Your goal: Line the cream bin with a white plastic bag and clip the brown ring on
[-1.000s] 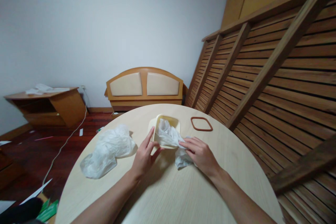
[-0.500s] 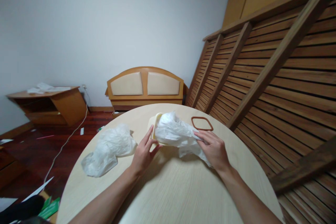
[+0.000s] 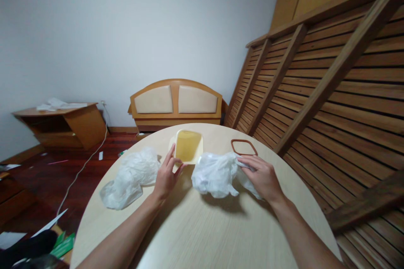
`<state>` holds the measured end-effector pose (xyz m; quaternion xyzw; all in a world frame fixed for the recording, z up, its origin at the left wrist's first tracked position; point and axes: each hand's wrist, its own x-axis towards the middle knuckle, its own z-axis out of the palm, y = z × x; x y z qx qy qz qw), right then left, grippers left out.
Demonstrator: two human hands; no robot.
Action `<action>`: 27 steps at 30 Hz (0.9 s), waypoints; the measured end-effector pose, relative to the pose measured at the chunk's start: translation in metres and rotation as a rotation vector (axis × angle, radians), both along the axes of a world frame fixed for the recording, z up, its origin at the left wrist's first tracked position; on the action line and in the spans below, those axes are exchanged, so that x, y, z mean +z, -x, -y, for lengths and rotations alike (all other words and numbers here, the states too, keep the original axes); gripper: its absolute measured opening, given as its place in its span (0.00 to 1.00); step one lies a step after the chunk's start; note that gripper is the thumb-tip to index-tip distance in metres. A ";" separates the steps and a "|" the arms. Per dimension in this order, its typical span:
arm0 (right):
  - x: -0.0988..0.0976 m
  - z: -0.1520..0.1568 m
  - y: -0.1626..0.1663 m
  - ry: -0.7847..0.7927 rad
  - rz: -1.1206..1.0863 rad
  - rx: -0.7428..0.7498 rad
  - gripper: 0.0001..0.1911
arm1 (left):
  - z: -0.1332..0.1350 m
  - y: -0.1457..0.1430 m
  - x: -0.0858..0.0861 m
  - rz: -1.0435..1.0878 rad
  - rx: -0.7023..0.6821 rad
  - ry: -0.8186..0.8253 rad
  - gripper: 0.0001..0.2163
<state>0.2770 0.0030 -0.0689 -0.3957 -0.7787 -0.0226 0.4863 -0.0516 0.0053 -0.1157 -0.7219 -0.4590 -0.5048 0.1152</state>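
Note:
A cream-coloured square bin (image 3: 189,147) lies tipped toward me near the table's far side, its yellowish inside showing. The fingers of my left hand (image 3: 167,174) grip its near left side. Bunched in my right hand (image 3: 260,174) is a crumpled white plastic bag (image 3: 216,174), held just right of the bin and apart from its opening. A second white plastic bag (image 3: 131,176) lies on the table left of my left hand. Beyond my right hand rests a brown rounded-square ring (image 3: 244,147), flat on the tabletop.
The round light-wood table (image 3: 202,235) stands before a headboard (image 3: 175,103). Slatted wooden panels (image 3: 331,105) lean along the right. To the left stand a low cabinet (image 3: 63,124) and a white cable (image 3: 80,168) runs over the floor, among scattered papers.
My right hand has drawn the white plastic bag out of the bin, to the right and nearer me. The bin's inside is now visible; my left hand still holds it, slightly further left.

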 end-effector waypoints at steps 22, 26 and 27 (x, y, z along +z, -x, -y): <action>-0.021 -0.009 0.000 0.359 0.310 0.197 0.18 | -0.053 0.009 0.033 0.640 -0.047 0.229 0.15; -0.024 -0.006 0.008 0.371 0.307 0.215 0.19 | -0.068 0.012 0.036 0.606 -0.027 0.252 0.15; -0.025 -0.006 0.010 0.379 0.310 0.223 0.19 | -0.069 0.012 0.038 0.592 -0.021 0.254 0.14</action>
